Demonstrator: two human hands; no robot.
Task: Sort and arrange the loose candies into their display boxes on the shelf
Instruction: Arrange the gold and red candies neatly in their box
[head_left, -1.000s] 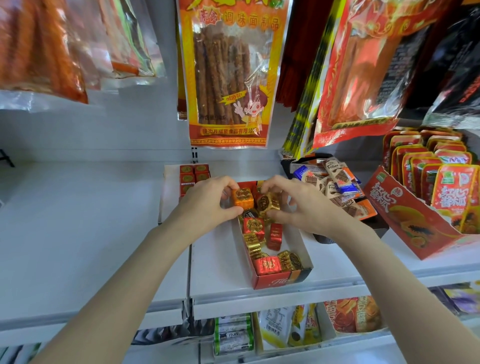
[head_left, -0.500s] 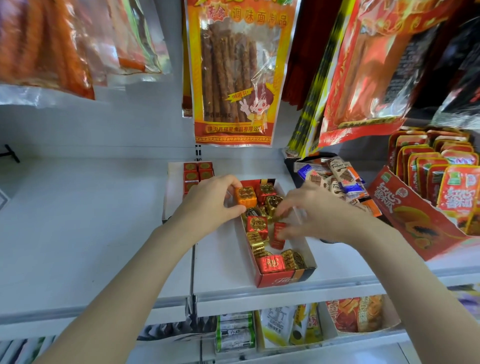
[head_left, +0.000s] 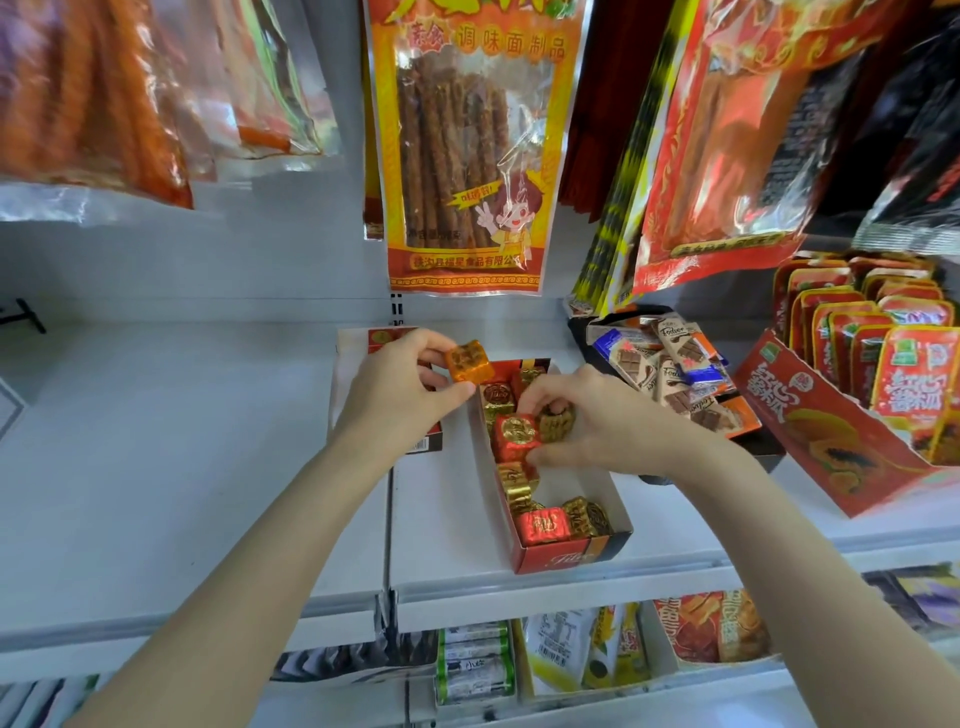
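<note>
Head view, centre of the frame: the left hand (head_left: 400, 387) pinches a small orange foil-wrapped cube candy (head_left: 469, 361) between thumb and curled fingers, holding it just above the far left corner of the long red cardboard display box (head_left: 563, 555) that sits on the white metal shelf (head_left: 182, 441). The right hand (head_left: 597, 421) reaches into the middle of that box, its fingers curled round a dark gold foil-wrapped candy (head_left: 557, 422), with the thumb against a red foil-wrapped cube candy (head_left: 516, 437) just beside it. More gold and red cubes lie jumbled toward the near end of the box. A second red box of small squares (head_left: 387, 338) shows behind the left hand, mostly hidden. These candies look light and fairly stiff, but the foil is smooth and likely slippery, and it would dent or tear under a hard squeeze. Taking each cube by two opposite flat faces seems safest, lightly, as the left hand does. Right of centre, a dark tray of brown and blue chocolate bar packets (head_left: 670, 364) sits near the box, and a red carton of papaya snack packs (head_left: 831, 441) lies further right.
</note>
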